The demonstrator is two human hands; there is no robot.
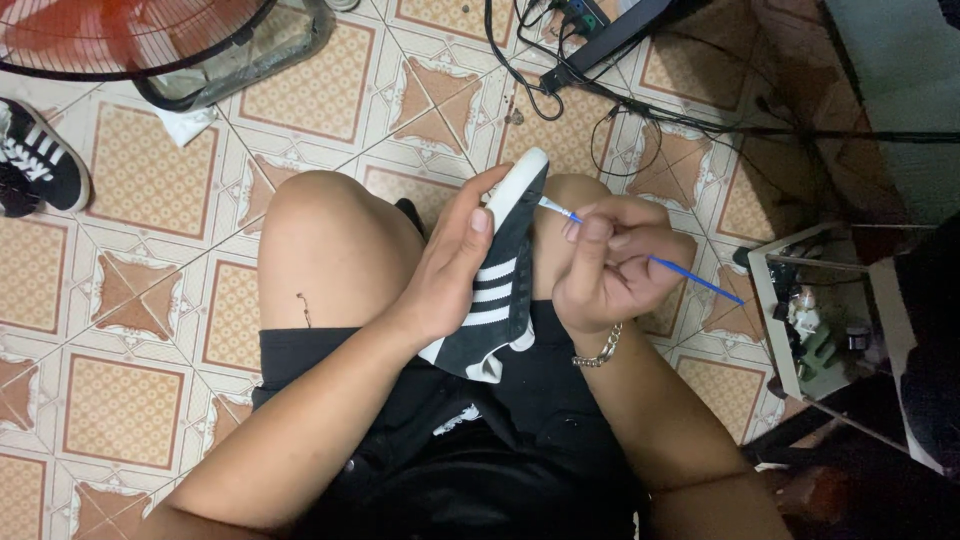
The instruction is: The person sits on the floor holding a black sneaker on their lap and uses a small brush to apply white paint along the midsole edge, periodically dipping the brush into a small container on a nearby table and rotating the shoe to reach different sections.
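Left hand (455,275) grips the black sneaker (497,280) over the lap, right hand (605,262) pinches a thin blue brush (690,276) at its white sole edge, looks mid-job, second sneaker (35,160) untouched on the floor.

Patterned tile floor (130,410), fan base (240,60), cables (600,110), cluttered tray (770,290).

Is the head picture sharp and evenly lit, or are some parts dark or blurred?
Head view: the shoe, the brush and both hands, left and right, are sharp and evenly lit; the right edge falls into deep shadow; the fan at top left looks slightly soft.
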